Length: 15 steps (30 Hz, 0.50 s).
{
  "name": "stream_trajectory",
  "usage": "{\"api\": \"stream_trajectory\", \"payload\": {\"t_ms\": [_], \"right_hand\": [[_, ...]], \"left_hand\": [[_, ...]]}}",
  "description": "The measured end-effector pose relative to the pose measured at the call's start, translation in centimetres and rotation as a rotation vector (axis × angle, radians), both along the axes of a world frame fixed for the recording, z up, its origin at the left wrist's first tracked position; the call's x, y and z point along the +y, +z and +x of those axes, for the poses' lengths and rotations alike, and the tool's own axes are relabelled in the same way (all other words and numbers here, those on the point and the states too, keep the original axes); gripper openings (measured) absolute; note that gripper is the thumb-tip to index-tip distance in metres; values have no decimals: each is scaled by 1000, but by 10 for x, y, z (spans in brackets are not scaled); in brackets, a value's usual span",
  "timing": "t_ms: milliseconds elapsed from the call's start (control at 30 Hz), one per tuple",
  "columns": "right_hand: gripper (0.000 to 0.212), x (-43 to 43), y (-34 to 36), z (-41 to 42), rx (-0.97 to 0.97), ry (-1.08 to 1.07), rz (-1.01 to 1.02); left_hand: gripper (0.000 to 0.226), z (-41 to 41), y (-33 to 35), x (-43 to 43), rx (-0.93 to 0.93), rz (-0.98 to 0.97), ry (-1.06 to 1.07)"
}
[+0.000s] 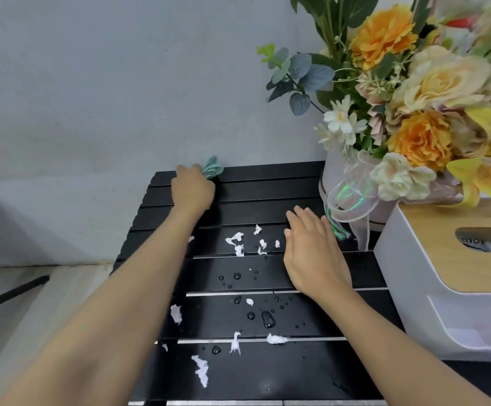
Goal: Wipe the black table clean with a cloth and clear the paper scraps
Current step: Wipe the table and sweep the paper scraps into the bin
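A black slatted table [267, 189] stands against a grey wall. My left hand [193, 190] grips a teal cloth [212, 167] at the table's far edge, most of the cloth hidden under the hand. My right hand [311, 244] lies flat on the slats near the middle right, fingers straight, holding nothing. White paper scraps [237, 244] lie scattered between my hands, and more paper scraps [201, 370] sit nearer the front edge. Water drops [267, 317] bead on the middle slats.
A bouquet of orange and cream flowers [414, 98] in a pale wrapped pot [352, 200] stands at the back right. A white tissue box with a wooden lid [449, 273] sits on the right. Pale floor [33, 303] lies left of the table.
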State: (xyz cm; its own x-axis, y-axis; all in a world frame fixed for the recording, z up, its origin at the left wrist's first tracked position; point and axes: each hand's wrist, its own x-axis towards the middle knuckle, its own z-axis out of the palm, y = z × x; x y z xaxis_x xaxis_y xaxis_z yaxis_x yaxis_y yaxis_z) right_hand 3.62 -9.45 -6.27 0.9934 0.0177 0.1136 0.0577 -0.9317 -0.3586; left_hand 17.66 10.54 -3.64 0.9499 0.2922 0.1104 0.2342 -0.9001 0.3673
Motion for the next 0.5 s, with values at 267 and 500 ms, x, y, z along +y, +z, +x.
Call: {"api": "stream_trajectory", "payload": {"t_ms": [267,500], "right_hand": [[51,-11,17,-37,56,-44,33],[69,-14,2,-68,34,-90,-119]], "left_hand": [[14,4,37,-54,111,-279,-539],[47,13,-1,-40,39,97,-252]]}}
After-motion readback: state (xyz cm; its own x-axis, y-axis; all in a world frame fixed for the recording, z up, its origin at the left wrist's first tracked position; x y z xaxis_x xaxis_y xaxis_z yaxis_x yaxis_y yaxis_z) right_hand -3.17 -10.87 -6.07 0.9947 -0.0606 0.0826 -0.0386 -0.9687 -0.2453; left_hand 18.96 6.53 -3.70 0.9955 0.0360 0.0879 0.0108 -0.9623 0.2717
